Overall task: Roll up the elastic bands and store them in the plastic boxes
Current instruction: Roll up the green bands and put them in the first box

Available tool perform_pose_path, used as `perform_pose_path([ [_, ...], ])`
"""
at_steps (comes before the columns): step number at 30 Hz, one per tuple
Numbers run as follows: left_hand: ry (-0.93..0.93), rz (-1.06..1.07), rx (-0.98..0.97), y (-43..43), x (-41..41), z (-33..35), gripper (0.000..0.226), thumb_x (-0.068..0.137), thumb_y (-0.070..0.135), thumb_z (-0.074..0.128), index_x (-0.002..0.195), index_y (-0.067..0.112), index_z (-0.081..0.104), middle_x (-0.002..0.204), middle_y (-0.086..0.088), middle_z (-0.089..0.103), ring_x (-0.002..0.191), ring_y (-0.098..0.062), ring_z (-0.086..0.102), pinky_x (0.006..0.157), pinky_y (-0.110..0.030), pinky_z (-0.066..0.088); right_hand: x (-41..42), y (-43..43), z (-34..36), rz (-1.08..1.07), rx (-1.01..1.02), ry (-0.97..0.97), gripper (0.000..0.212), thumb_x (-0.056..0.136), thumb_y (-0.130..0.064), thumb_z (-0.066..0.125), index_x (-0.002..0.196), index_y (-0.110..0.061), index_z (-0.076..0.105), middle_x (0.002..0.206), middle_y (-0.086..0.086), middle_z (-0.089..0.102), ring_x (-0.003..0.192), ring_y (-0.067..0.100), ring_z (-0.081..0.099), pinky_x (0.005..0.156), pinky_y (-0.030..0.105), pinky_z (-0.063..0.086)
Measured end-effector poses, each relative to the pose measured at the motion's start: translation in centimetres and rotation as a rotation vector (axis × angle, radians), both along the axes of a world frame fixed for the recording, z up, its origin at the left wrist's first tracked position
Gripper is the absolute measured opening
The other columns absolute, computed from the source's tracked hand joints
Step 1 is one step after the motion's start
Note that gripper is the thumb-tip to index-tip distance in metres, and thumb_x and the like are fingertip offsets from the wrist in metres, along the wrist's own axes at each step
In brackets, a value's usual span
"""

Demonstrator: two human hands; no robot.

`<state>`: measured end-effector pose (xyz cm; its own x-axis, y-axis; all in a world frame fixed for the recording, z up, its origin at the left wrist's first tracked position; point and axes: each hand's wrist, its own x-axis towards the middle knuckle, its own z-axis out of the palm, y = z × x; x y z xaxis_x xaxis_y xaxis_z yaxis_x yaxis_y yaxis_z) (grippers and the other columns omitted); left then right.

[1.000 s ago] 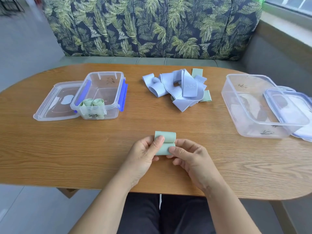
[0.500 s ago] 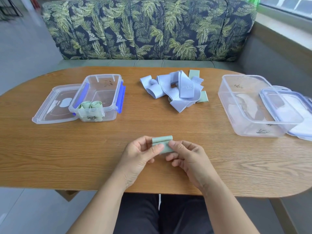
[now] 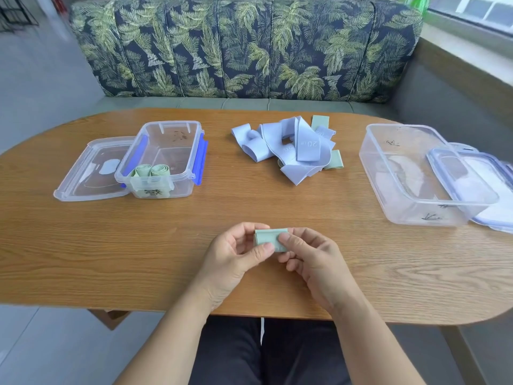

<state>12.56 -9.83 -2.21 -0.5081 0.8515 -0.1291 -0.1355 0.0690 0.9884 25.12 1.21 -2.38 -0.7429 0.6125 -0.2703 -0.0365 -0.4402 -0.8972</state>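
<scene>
While left hand (image 3: pixel 230 259) and right hand (image 3: pixel 313 259) pinch a green band (image 3: pixel 268 237), oval wooden table (image 3: pixel 83 245), leaf-print sofa (image 3: pixel 249 45) behind

Head-worn, forward-down over table (image 3: pixel 111 245), apparently near.

The green band (image 3: pixel 268 238) is now rolled shorter between the fingers (image 3: pixel 290 242).

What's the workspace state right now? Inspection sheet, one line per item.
Surface: wooden table, rounded ends.
Job's things: green band rolled small, held in both hands; two rolled green bands in small box, small lid beside it; large box, no bands seen inside, large lid resting on its right rim; pile of bands mid-table.
Clutter: nothing seen.
Hands: left hand and right hand pinch the green band.
Cables: nothing seen.
Surroundings: leaf-print sofa behind; window at right.
</scene>
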Motion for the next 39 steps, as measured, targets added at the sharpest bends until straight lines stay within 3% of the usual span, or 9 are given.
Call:
perform_pose_path([
  [3, 0.003, 0.033, -0.001, 0.1, 0.0, -0.2, 0.040, 0.071, 0.028, 0.073, 0.107, 0.011, 0.068, 0.097, -0.001, 0.074, 0.084, -0.004, 0.065, 0.068, -0.016, 0.049, -0.1, -0.1, -0.1, 0.001, 0.028, 0.002, 0.036, 0.069, -0.028, 0.075, 0.096, -0.005, 0.069, 0.083, 0.008, 0.070, 0.069, 0.014, 0.059, 0.061, 0.021, 0.048],
  [7, -0.034, 0.063, -0.024, 0.3, -0.3, -0.5, 0.035, 0.072, 0.032, 0.072, 0.101, 0.014, 0.071, 0.094, 0.001, 0.073, 0.083, -0.005, 0.063, 0.068, -0.018, 0.050, 0.0, 0.0, -0.7, -0.026, 0.031, 0.020, 0.041, 0.070, -0.027, 0.076, 0.108, -0.012, 0.070, 0.098, 0.003, 0.072, 0.079, 0.014, 0.061, 0.072, 0.027, 0.048],
  [10, -0.035, 0.064, -0.033, 0.4, -0.3, -0.6, 0.034, 0.072, 0.034, 0.074, 0.101, 0.017, 0.071, 0.094, -0.001, 0.073, 0.087, -0.007, 0.064, 0.070, -0.020, 0.051, 0.1, 0.0, -1.0, -0.029, 0.040, 0.034, 0.033, 0.074, -0.024, 0.079, 0.105, -0.015, 0.073, 0.096, 0.001, 0.071, 0.077, 0.013, 0.059, 0.072, 0.025, 0.049],
  [15, -0.077, 0.060, -0.017, 0.6, -0.2, -0.5, 0.033, 0.076, 0.025, 0.078, 0.106, 0.015, 0.070, 0.102, -0.008, 0.072, 0.091, -0.010, 0.066, 0.081, -0.024, 0.055, -0.1, -0.1, -1.2, -0.048, 0.057, 0.033, 0.033, 0.073, -0.025, 0.075, 0.103, -0.011, 0.073, 0.095, 0.006, 0.071, 0.083, 0.022, 0.057, 0.073, 0.028, 0.048],
  [24, -0.169, 0.090, -0.016, 1.0, -0.6, -0.7, 0.022, 0.085, 0.005, 0.066, 0.105, 0.009, 0.071, 0.097, -0.011, 0.072, 0.092, -0.016, 0.066, 0.083, -0.024, 0.055, -0.4, -0.3, -0.9, -0.091, 0.080, -0.010, 0.015, 0.087, -0.007, 0.067, 0.102, -0.006, 0.070, 0.092, 0.002, 0.073, 0.084, 0.015, 0.066, 0.075, 0.026, 0.052],
  [27, -0.163, 0.097, -0.027, 1.1, -0.5, -0.6, 0.019, 0.086, 0.004, 0.065, 0.103, 0.011, 0.072, 0.095, -0.011, 0.071, 0.092, -0.017, 0.066, 0.079, -0.023, 0.054, -0.4, -0.2, -0.7, -0.095, 0.079, -0.021, 0.017, 0.087, -0.007, 0.067, 0.104, -0.005, 0.069, 0.093, 0.003, 0.074, 0.085, 0.015, 0.067, 0.076, 0.027, 0.053],
  [34, -0.084, 0.086, -0.062, 1.4, -0.2, 0.5, 0.018, 0.090, 0.002, 0.061, 0.103, 0.012, 0.071, 0.093, -0.009, 0.074, 0.094, -0.019, 0.067, 0.087, -0.028, 0.054, 0.1, 0.2, 0.6, -0.076, 0.164, -0.076, 0.025, 0.087, -0.010, 0.069, 0.111, -0.012, 0.068, 0.103, 0.006, 0.074, 0.088, 0.015, 0.071, 0.075, 0.021, 0.056],
  [36, -0.024, 0.108, -0.065, 1.7, 0.2, 0.8, 0.021, 0.092, 0.002, 0.060, 0.106, 0.014, 0.069, 0.098, -0.009, 0.074, 0.097, -0.019, 0.068, 0.094, -0.035, 0.053, -0.1, 0.0, 0.9, -0.127, 0.219, -0.086, 0.026, 0.087, -0.007, 0.070, 0.112, -0.010, 0.068, 0.106, 0.009, 0.073, 0.093, 0.020, 0.071, 0.079, 0.023, 0.057],
  [39, 0.080, 0.170, -0.074, 2.2, 1.2, 1.3, 0.035, 0.096, 0.008, 0.057, 0.130, 0.017, 0.057, 0.120, -0.005, 0.066, 0.110, -0.014, 0.064, 0.102, -0.040, 0.049, -0.7, -0.4, 1.4, -0.221, 0.287, -0.097, 0.027, 0.087, -0.005, 0.070, 0.113, -0.012, 0.067, 0.110, 0.009, 0.071, 0.102, 0.020, 0.069, 0.091, 0.032, 0.056],
])
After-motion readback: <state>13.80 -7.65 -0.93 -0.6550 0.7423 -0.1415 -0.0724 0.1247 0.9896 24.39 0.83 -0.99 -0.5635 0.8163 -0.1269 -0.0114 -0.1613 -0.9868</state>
